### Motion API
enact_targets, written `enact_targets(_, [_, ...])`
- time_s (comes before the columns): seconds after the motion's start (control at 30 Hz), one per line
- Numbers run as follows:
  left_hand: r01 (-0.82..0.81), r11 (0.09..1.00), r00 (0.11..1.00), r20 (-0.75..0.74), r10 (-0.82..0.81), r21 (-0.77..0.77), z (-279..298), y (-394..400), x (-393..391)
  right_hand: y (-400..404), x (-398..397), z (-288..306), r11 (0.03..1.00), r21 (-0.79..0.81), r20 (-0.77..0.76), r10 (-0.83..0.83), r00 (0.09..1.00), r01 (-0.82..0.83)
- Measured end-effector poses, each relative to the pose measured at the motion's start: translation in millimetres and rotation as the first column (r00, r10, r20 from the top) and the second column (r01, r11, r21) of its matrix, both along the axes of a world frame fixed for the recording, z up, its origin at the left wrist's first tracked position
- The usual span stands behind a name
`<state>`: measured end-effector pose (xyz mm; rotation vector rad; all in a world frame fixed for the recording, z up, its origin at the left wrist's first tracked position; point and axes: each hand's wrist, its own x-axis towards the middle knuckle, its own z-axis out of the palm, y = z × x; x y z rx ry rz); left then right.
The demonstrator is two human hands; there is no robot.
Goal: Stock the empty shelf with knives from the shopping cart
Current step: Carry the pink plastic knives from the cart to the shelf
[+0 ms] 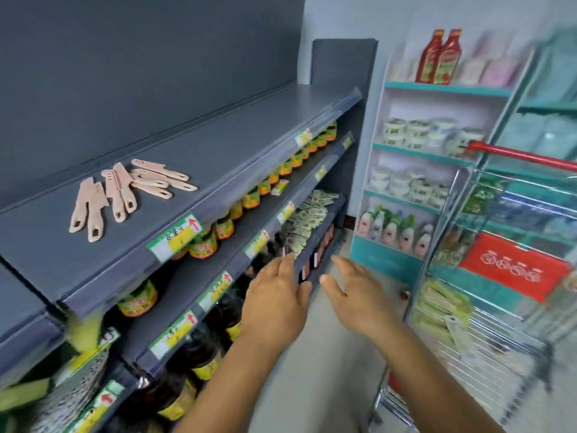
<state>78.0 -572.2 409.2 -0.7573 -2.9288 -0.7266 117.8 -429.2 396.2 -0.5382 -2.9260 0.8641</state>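
Note:
Several pale pink knives (125, 192) lie in a loose cluster on the left part of the dark grey top shelf (237, 145), whose right part is bare. My left hand (276, 295) and my right hand (359, 292) hover side by side in the aisle below that shelf, fingers straight, holding nothing. The wire shopping cart (487, 323) with a red handle (524, 156) stands to the right of my right hand. Pale packaged items (443, 310) lie inside it; the blur hides whether they are knives.
Jars with yellow-green labels (262, 185) and dark bottles (199, 354) fill the lower shelves at left. A white and teal rack (437, 145) with ketchup bottles (440, 56) and tubs stands at the back. Grey floor (327, 354) runs between the shelves and the cart.

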Motion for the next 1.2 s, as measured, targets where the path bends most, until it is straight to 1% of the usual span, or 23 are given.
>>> enact_targets(0.2, [0.147, 0.985, 0.974, 0.189, -0.129, -0.088, -52, 71, 38, 57, 63, -58, 0.981, -0.054, 0.106, -0.181, 0.978, 0.187])
enact_targets(0.3, [0.208, 0.976, 0.937, 0.3, -0.181, -0.063, -72, 111, 59, 95, 90, -87, 0.961, -0.08, 0.158, -0.25, 0.955, 0.264])
enact_targets(0.37, [0.234, 0.971, 0.917, 0.344, -0.201, -0.056, -85, 139, 70, 121, 105, -104, 0.95, -0.086, 0.173, -0.282, 0.944, 0.3])
enact_targets(0.5, [0.275, 0.956, 0.891, 0.402, -0.213, -0.102, -109, 196, 88, 177, 131, -130, 0.926, -0.14, 0.242, -0.311, 0.919, 0.35])
enact_targets(0.67, [0.282, 0.946, 0.862, 0.475, -0.178, -0.158, -144, 261, 99, 239, 152, -165, 0.92, -0.175, 0.3, -0.29, 0.909, 0.351])
enact_targets(0.8, [0.282, 0.937, 0.835, 0.534, -0.135, -0.205, -179, 299, 100, 275, 157, -200, 0.907, -0.218, 0.321, -0.281, 0.904, 0.36])
enact_targets(0.97, [0.306, 0.904, 0.808, 0.583, -0.08, -0.299, -232, 327, 94, 295, 155, -247, 0.896, -0.267, 0.357, -0.249, 0.9, 0.354])
enact_targets(1.2, [0.359, 0.831, 0.765, 0.644, -0.001, -0.425, -321, 340, 82, 299, 151, -321, 0.838, -0.326, 0.438, -0.275, 0.856, 0.437])
